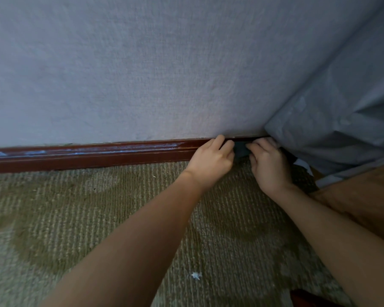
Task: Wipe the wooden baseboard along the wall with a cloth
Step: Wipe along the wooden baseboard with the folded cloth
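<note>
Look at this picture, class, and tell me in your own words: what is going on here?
A person is holding a dark cloth against the reddish wooden baseboard, where the wall meets the carpet. The left hand and the right hand both grip the cloth, close together, beside a grey draped sheet. Pale streaks show on the baseboard to the left of the hands.

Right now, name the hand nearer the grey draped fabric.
Right. The right hand is beside the lower edge of the grey fabric; the left hand is farther left, beyond the dark cloth.
</note>
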The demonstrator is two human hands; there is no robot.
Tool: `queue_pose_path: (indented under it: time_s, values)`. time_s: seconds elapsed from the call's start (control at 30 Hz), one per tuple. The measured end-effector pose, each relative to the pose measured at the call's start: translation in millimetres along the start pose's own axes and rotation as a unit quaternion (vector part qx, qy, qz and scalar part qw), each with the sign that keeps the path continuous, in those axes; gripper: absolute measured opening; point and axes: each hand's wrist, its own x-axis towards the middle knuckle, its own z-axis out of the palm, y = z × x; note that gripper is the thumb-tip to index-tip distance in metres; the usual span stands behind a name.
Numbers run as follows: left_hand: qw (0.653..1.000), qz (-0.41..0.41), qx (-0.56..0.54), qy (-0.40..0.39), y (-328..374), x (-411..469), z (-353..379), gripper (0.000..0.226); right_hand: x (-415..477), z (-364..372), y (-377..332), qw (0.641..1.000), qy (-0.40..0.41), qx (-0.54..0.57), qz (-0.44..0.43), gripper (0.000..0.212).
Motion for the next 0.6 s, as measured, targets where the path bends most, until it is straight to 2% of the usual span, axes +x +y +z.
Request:
queue_pose_path:
  time_s: [0.47,0.53,0.6]
  values:
    - [0.999,-0.028,-0.003,0.017,-18.3,-28.5,-9.8,0.038,5.5,5.3,-29.3,0.999,-0.007,0.013,-0.032,0.025]
    - [0.999,-0.033,0.001,0.021,-20.6,-32.6,-9.2,0.030,6.3,5.7,-34.0,0.999,-0.012,0.018,-0.040,0.025]
    - [0.999,-0.032,0.001,0.022,-24.0,-37.8,-10.2,0.011,6.2,7.2,-38.9,0.999,-0.013,0.025,-0.040,0.025]
